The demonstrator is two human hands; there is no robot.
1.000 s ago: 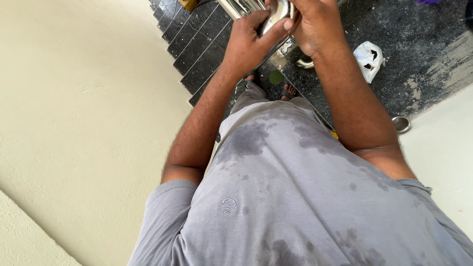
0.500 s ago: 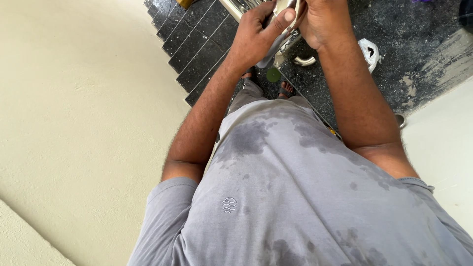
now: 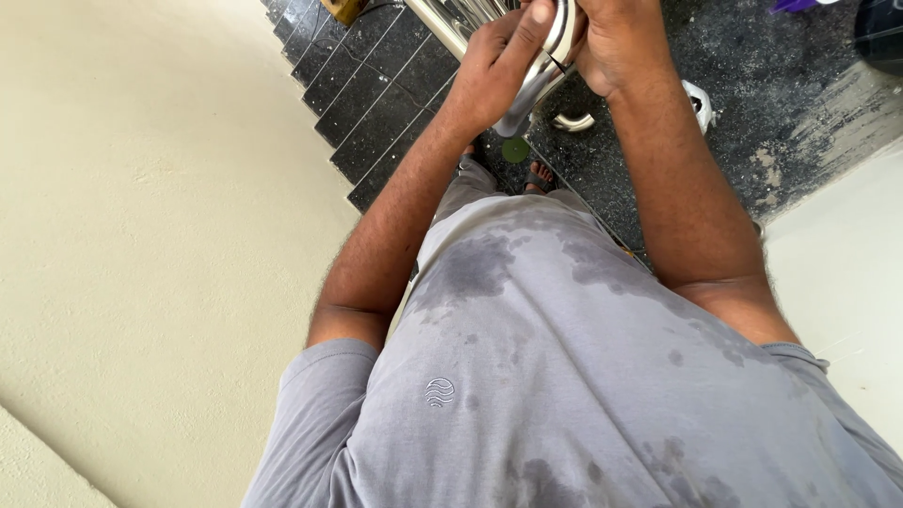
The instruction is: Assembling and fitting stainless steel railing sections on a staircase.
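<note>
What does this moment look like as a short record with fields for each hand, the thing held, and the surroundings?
left hand: left hand grips the shiny curved steel rail piece, thumb laid along it
right hand: right hand wraps the same piece from the other side
below the hands: loose bent steel tube and small green disc on the black speckled stone floor
stairs: black stone steps descend beside a cream wall

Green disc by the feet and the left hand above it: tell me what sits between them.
A grey cloth hangs from the left hand toward the green disc, in the head view.
</note>
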